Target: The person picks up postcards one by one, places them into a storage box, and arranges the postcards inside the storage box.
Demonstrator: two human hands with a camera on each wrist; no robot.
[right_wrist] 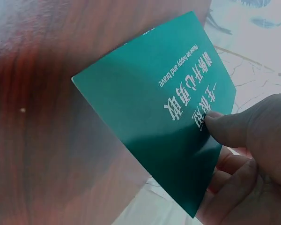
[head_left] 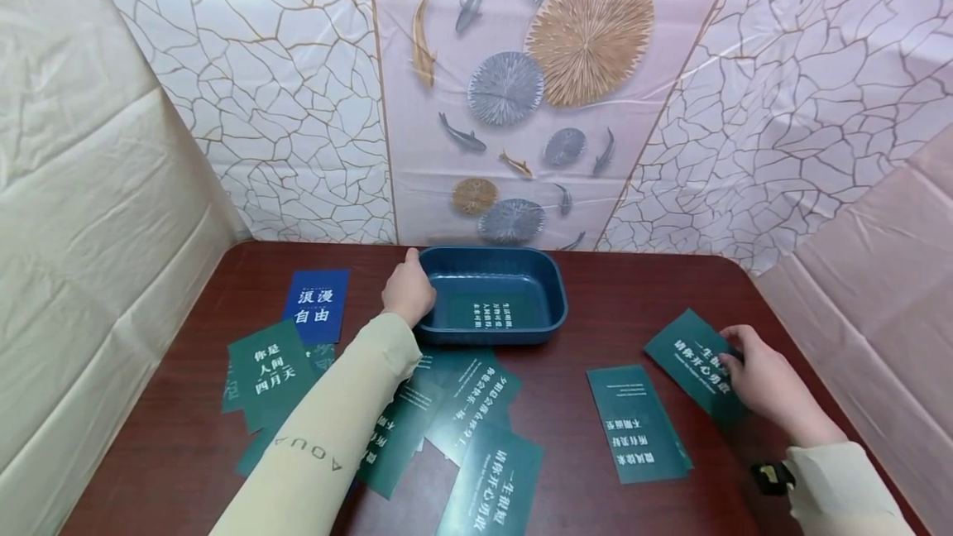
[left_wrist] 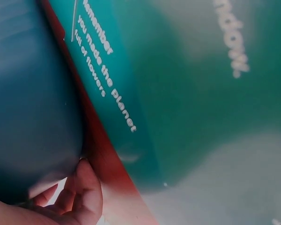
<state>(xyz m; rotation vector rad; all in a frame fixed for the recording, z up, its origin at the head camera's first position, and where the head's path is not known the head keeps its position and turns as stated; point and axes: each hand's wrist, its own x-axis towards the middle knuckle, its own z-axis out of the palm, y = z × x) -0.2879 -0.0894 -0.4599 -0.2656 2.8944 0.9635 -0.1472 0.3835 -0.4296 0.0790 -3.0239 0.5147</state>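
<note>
At the left end of a dark blue tray (head_left: 557, 304), my left hand (head_left: 409, 288) grips the rim; in the left wrist view the fingers of that hand (left_wrist: 79, 197) curl at the blue wall (left_wrist: 33, 93). A green card with white writing (head_left: 491, 313) lies inside the tray. On the right, my right hand (head_left: 767, 375) pinches a green card (head_left: 688, 358) by its edge. The right wrist view has the thumb of my right hand (right_wrist: 253, 154) on the card's printed face (right_wrist: 150, 103), fingers beneath, the card tilted off the wood.
Two or more overlapping green cards (head_left: 633, 428) lie left of my right hand. Several green cards (head_left: 484, 478) spread in front of the tray, partly under my left sleeve. At the left are a blue card (head_left: 320, 288) and more green cards (head_left: 271, 370). A patterned cloth (head_left: 313, 106) hangs behind the table.
</note>
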